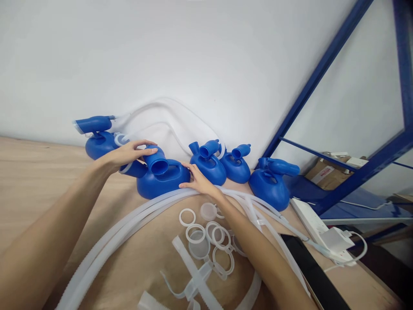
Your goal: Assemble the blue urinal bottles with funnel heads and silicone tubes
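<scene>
My left hand (137, 151) is closed round the upper blue spout piece at the left of the nearest blue bottle (163, 183). The fingers of my right hand (197, 178) curve over the right end of that same bottle. The bottle lies on the brown table, its round opening facing me. Translucent tubing (129, 224) curves in front of it. White rings (187, 217) and clear round caps (199, 245) lie loose between the tubing and me.
More blue bottles (269, 189) stand along the wall, one at the left with a tube attached. A power strip (316, 226) and a black phone (309, 267) lie at the right, beside a blue metal frame (322, 73).
</scene>
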Tool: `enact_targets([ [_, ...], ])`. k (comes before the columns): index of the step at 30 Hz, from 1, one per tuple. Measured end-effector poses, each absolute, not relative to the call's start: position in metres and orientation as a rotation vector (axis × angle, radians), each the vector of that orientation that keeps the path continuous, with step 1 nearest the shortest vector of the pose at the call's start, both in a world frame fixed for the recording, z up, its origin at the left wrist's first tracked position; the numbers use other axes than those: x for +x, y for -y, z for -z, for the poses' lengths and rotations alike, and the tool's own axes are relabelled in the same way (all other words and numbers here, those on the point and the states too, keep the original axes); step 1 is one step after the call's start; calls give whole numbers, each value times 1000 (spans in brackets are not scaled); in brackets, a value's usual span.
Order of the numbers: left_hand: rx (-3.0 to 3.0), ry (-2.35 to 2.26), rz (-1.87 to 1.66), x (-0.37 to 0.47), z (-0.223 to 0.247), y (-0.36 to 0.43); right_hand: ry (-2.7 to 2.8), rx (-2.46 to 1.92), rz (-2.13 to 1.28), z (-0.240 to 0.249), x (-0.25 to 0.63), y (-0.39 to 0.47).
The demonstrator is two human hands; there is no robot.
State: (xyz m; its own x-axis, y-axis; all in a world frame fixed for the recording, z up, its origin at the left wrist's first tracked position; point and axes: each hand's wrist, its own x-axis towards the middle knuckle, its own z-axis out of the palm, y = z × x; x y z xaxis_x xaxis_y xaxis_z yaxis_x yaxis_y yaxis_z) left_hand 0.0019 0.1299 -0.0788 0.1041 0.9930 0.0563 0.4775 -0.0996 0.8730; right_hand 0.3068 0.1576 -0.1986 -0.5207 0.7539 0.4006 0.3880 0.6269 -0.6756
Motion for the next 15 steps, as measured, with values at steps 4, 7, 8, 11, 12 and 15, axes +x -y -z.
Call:
enact_targets([
  [4,1564,-1441,-984,6,81,-130,2167,-904,-662,198,307,-158],
  [7,1635,-1486,-943,8,78,-128,2158,-922,-654,199,306,-158],
  [8,1662,-1495,-935,9,76,-127,2158,-918,-653,199,306,-157],
  [11,1683,-1491,-943,11,73,-125,2167,-889,-648,198,307,-157],
  [12,1668,-1488,-945,12,73,-126,2170,-887,-647,199,307,-157],
  [15,1605,-1488,-944,11,75,-129,2162,-906,-661,200,308,-158],
])
